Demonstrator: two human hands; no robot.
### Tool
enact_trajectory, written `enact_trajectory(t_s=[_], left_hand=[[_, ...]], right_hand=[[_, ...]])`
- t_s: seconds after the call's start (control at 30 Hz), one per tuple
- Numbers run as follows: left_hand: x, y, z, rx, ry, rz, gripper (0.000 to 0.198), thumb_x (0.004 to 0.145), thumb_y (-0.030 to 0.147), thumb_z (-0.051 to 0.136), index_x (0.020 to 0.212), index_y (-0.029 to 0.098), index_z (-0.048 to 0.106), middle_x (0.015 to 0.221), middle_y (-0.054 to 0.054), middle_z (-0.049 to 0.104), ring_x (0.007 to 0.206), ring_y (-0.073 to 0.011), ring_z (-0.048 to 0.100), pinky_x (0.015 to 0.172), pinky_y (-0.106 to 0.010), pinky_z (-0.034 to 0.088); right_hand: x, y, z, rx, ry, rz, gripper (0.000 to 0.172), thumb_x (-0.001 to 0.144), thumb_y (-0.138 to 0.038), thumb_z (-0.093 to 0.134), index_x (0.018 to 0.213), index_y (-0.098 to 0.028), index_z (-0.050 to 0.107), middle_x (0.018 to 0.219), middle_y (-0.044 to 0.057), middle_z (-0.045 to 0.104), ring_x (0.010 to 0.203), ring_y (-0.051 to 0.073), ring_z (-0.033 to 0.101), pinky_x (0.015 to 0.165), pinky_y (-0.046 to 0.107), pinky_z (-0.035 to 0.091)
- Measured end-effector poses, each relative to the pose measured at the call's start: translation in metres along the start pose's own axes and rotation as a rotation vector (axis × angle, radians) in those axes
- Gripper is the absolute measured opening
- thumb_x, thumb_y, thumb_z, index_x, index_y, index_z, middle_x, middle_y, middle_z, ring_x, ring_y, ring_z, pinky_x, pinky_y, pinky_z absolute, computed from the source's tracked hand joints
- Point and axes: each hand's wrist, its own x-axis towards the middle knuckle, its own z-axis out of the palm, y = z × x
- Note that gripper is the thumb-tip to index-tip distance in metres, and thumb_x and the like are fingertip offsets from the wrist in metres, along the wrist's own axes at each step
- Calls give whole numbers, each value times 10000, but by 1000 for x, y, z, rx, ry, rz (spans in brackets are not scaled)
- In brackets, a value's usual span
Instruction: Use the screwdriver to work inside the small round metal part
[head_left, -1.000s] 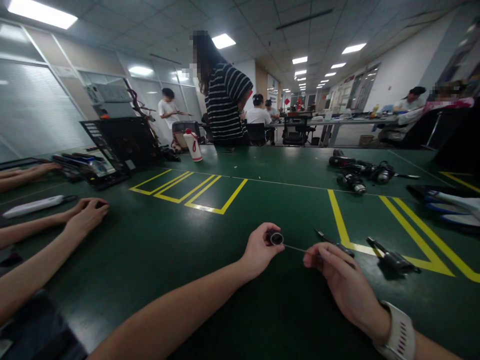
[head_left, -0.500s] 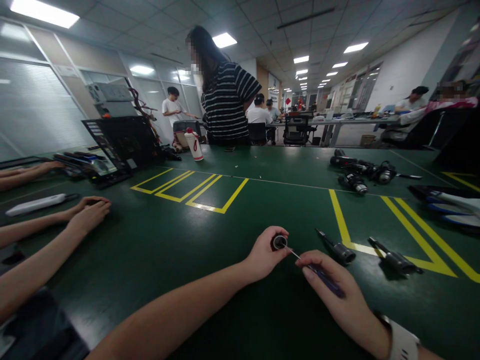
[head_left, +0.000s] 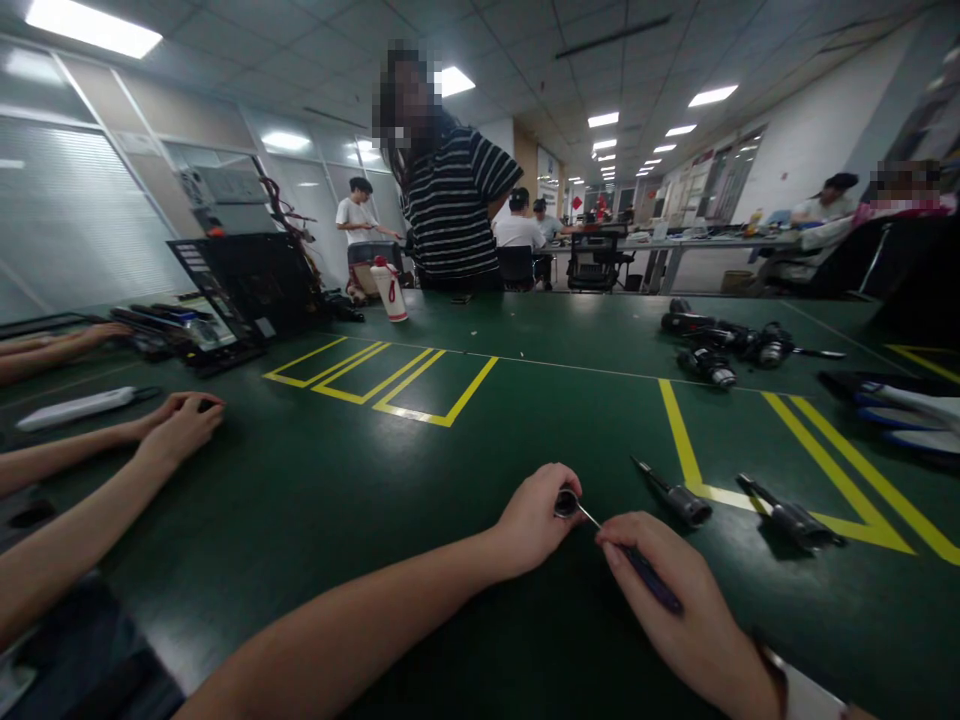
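Black and hollow, a short cylinder [head_left: 565, 503] is grasped in the fingers of the person's left hand [head_left: 534, 522], its round mouth turned toward the viewer, just above the green table [head_left: 420, 490]. Its inside is dark, and whatever lies in it is hard to make out. The right hand [head_left: 671, 590] grips a slim tool [head_left: 654, 578] by its dark purple handle, partly covered by the fingers; the thin shaft reaches to the cylinder's mouth, where one cannot tell whether the tip is inside or only at the rim. A pale watch strap [head_left: 814, 690] is cut off by the lower edge.

Just beyond the right hand lie two dark cylindrical parts [head_left: 686, 506] with rods, the farther right one over yellow tape [head_left: 680, 435]. Behind them is a dark cluster of parts [head_left: 712, 368], its pieces overlapping. A white bottle [head_left: 389, 290] with a red top stands near the far edge, its contents hidden. To the left, a co-worker's hands [head_left: 180, 425] meet around something dark, mostly covered; a black frame [head_left: 259, 280] stands behind.
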Motion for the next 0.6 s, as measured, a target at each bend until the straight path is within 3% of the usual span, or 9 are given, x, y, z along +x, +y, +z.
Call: enact_trajectory(t_s=[0.17,0.33,0.6], left_hand=[[-1,-3,1,35,-2,31,177,703,207,674,843,181,569,818,14,587,748,-135,534,659,-246,401],[-4,1,-2,124,-18,32,136,747,270,641,827,185,571,805,15,583,732,-131,529,633,-238,382],[-4,8,-9,122,-91,37,118,758,258,617,811,180,547,810,13,561,738,-130,513,612,-227,371]], right_hand=[[-4,-6,-3,-81,-53,-45,133,864,-132,455,931,-203,545,881,71,606,813,200,594,694,355,505],[-4,-10,-7,1,-58,25,131,872,-164,441,889,-198,566,827,58,607,751,192,592,649,330,486],[5,4,-9,465,4,423,229,861,-304,477,718,-193,617,702,32,620,698,199,590,638,321,470]])
